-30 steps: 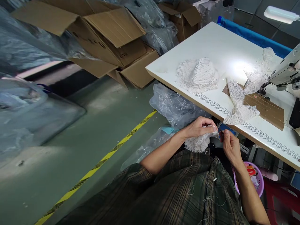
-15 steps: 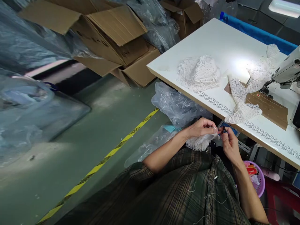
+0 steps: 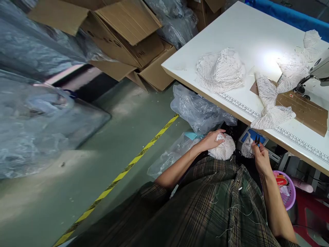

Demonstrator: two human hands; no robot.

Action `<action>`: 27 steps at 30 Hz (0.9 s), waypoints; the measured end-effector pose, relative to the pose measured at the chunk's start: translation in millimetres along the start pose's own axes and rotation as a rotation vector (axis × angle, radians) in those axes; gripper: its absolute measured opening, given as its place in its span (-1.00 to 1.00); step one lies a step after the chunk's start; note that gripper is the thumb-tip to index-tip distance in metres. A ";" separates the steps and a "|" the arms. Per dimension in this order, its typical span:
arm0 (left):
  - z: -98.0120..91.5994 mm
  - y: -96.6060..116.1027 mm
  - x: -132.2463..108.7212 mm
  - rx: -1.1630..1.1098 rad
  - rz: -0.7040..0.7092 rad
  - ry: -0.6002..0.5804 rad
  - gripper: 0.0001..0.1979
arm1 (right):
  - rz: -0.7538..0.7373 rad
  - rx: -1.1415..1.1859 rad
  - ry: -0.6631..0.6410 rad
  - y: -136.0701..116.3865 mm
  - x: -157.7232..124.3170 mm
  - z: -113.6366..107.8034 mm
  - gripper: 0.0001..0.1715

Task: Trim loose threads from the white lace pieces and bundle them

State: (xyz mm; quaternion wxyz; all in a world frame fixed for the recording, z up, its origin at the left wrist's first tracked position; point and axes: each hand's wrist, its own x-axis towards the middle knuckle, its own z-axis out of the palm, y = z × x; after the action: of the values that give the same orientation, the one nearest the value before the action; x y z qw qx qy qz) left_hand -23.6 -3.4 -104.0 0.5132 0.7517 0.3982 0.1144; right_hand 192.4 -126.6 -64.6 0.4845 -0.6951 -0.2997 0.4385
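My left hand [image 3: 212, 140] is closed on a rounded piece of white lace [image 3: 223, 148] above my lap, with the thumb lying over its edge. In my right hand [image 3: 262, 159] are small dark thread snips [image 3: 257, 140], their points facing up and away from me. A smaller white lace piece [image 3: 247, 146] hangs beside the right fingers and appears pinched by them. The two lace pieces show a gap between them; any join is too fine to make out. Both hands are just below the table's front edge.
The white sewing table [image 3: 185, 58] carries a lace pile [image 3: 221, 70], more lace [image 3: 273, 116] near the edge, brown card [image 3: 305, 109] and a sewing machine [image 3: 321, 70]. Below sit a purple basket [image 3: 291, 195] and plastic bags [image 3: 197, 108]. Cardboard boxes [image 3: 123, 48] stand left.
My hands have moved apart. The left now spreads the lace into a rounded shape; the right has shifted right with the snips, whose blades now show, and the smaller lace piece. The view has shifted slightly.
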 end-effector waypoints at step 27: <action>-36.5 104.4 -17.7 -0.166 0.377 -0.181 -0.84 | -0.326 -0.134 -0.302 -50.0 -28.6 27.8 -0.75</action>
State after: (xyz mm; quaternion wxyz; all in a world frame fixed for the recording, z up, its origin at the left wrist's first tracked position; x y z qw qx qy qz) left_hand -6.1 -7.5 6.5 0.5765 0.7751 0.1922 0.1731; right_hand 155.3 -121.7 -12.7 0.4512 -0.5944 -0.5059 0.4325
